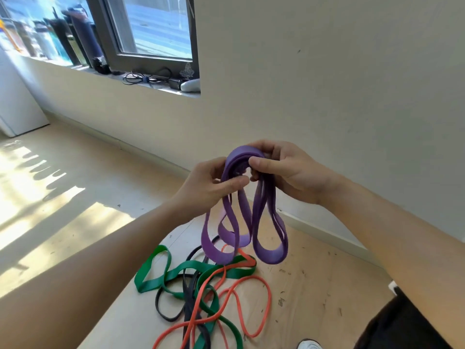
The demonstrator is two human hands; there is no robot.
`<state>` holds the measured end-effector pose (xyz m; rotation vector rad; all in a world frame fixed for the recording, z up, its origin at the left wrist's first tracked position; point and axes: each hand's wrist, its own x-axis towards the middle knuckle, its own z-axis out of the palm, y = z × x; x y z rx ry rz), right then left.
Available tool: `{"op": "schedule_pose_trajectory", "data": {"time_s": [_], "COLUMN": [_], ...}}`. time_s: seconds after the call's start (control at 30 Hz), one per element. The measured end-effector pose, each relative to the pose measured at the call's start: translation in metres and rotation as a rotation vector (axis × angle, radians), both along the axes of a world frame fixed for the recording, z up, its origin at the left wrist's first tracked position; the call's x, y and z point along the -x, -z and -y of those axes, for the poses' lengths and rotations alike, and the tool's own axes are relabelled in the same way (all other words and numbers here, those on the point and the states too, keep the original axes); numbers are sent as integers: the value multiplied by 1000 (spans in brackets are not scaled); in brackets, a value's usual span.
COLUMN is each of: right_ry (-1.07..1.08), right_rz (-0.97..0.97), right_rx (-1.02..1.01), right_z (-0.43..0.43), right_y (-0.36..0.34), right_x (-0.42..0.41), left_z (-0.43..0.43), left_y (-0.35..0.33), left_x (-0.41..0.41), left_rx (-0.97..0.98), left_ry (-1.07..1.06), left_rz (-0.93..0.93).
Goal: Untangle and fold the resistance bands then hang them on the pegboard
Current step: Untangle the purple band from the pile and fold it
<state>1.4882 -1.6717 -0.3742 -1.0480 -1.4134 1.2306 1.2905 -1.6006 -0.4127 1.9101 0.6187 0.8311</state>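
flat purple rubber band [242, 217] (looped folds) w/ both hands' fingers [232, 183]

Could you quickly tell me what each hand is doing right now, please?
Left hand: pinches the folded purple band near its top.
Right hand: grips the top of the same band.

A pale wall [327, 71] runs along the far side, with a dark-framed window [151, 26] at its left end; bottles [63, 39] and cables [146, 78] crowd the sill [166, 90]. Sun falls in bright patches on the tan floor [75, 172] at the left, where a white cabinet [17, 104] stands against the wall.
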Motion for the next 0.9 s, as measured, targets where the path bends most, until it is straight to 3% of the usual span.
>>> {"op": "schedule_pose_trajectory", "data": {"time_s": [0.17, 0.37, 0.57, 0.7, 0.9], "right_ry": [227, 326, 381, 418, 478], "right_rz": [-200, -167, 123, 227, -252], "right_rx": [-65, -100, -140, -140, -5], "right_z": [7, 15, 29, 32, 14], "right_y": [-21, -52, -80, -81, -51], "right_x": [-14, -39, -67, -72, -63], "left_z": [16, 21, 8, 3, -7], "left_y": [-14, -66, -133, -143, -87], "left_x": [-30, -60, -85, -97, -106], "left_rx": [118, 200, 144, 252, 290], "left_ry": [-33, -27, 47, -7, -159], "left_rz": [134, 317, 311, 362, 255]}}
